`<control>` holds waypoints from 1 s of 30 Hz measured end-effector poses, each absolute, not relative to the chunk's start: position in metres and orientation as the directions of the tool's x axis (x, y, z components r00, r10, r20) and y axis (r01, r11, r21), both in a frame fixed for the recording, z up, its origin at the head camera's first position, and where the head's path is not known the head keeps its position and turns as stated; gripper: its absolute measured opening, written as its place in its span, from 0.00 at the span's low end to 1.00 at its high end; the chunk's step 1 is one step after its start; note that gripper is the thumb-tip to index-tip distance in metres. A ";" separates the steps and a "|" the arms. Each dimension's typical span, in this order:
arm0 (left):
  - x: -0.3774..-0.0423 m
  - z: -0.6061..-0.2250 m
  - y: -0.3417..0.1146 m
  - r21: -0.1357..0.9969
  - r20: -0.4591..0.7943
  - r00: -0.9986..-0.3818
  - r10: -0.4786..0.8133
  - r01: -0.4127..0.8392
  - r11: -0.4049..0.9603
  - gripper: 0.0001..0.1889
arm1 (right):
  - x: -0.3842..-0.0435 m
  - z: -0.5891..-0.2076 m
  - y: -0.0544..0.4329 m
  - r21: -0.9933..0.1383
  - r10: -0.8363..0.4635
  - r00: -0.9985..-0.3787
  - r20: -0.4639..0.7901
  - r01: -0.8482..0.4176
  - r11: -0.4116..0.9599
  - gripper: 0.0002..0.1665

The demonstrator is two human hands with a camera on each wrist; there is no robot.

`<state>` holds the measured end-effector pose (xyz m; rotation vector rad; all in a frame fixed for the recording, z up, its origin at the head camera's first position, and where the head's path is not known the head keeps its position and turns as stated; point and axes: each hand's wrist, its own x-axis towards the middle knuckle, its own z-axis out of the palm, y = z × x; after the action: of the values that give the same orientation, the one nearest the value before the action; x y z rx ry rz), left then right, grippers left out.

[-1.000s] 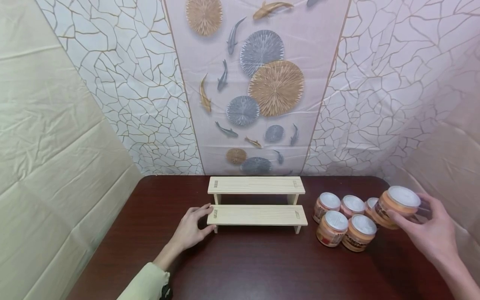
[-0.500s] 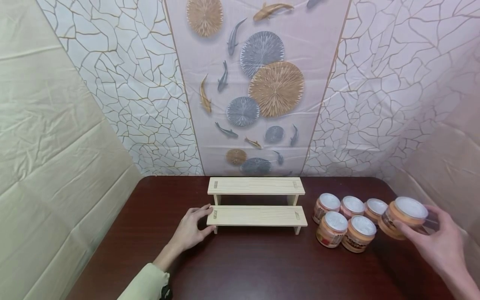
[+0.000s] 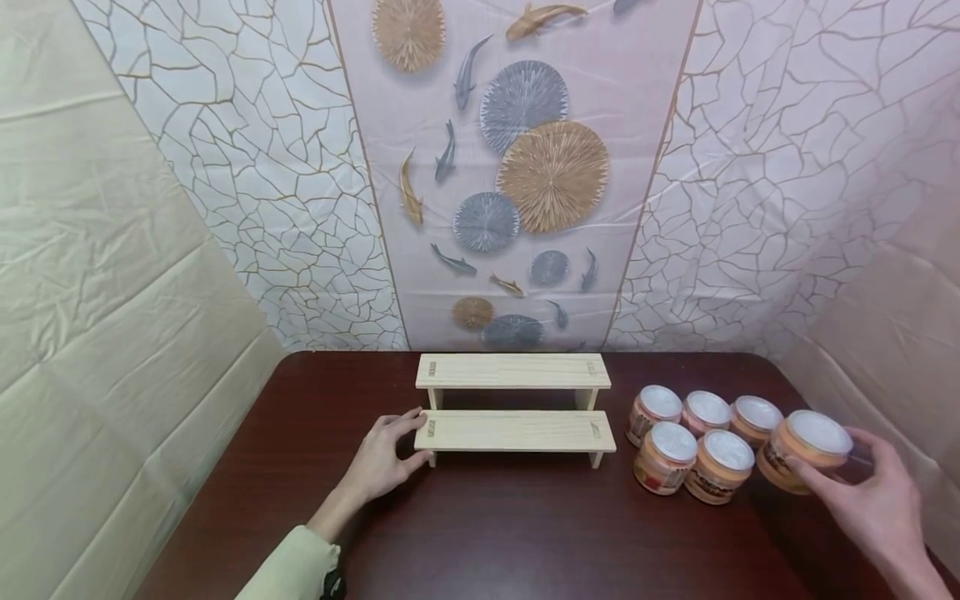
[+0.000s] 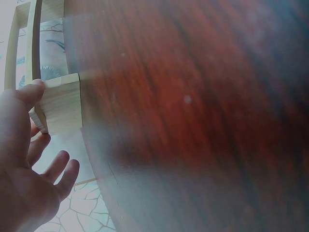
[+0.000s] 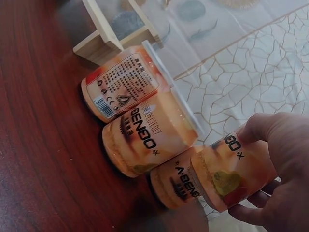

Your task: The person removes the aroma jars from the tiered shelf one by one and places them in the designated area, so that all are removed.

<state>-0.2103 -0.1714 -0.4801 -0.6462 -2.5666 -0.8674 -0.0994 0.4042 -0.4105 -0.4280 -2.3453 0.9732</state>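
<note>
In the head view my right hand [image 3: 877, 492] grips an orange-labelled jar [image 3: 817, 433] with a whitish lid, thumb on its near side. That jar is upright at the right end of a group of similar jars [image 3: 727, 450]. The right wrist view shows the gripped jar [image 5: 236, 174] slightly above the bases of its neighbours; its contact with the table is hidden. My left hand [image 3: 386, 458] pinches the left end of the lower board of a pale wooden two-step rack [image 3: 517, 432]. In the left wrist view, thumb and fingers lie around the board's end [image 4: 41, 118].
The dark red-brown table [image 3: 510, 533] holds the rack at its back middle and the jars to its right, in two rows. A patterned cloth [image 3: 487, 167] hangs behind. Beige cloth walls [image 3: 90, 333] flank both sides.
My right hand has moved the jar rightward and down, from over the back-row jar to beside the group, uncovering that jar. My left hand and the rack have stayed in place.
</note>
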 end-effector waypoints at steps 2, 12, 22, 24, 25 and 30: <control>-0.210 -0.480 -0.171 0.475 0.465 -0.832 0.304 0.524 0.707 0.30 | -0.100 -0.413 0.404 -0.726 0.480 -0.794 0.373 0.073 0.684 0.46; -0.210 -0.480 -0.172 0.481 0.452 -0.839 0.303 0.515 0.709 0.30 | -0.103 -0.427 0.404 -0.728 0.466 -0.807 0.363 0.067 0.683 0.44; -0.211 -0.480 -0.172 0.484 0.430 -0.851 0.302 0.499 0.718 0.30 | -0.104 -0.442 0.404 -0.737 0.460 -0.819 0.344 0.068 0.672 0.43; -0.211 -0.480 -0.172 0.484 0.431 -0.850 0.303 0.502 0.717 0.30 | -0.104 -0.445 0.405 -0.734 0.461 -0.820 0.340 0.074 0.675 0.44; -0.211 -0.480 -0.172 0.482 0.435 -0.847 0.305 0.505 0.716 0.30 | -0.104 -0.447 0.405 -0.733 0.462 -0.820 0.337 0.079 0.676 0.44; -0.210 -0.480 -0.172 0.473 0.452 -0.838 0.307 0.517 0.713 0.30 | -0.105 -0.453 0.405 -0.734 0.471 -0.820 0.326 0.094 0.672 0.44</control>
<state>-0.2102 -0.1719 -0.4802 -0.6427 -2.5794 -0.8600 -0.1052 0.4052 -0.4533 -0.4367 -2.3878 1.0094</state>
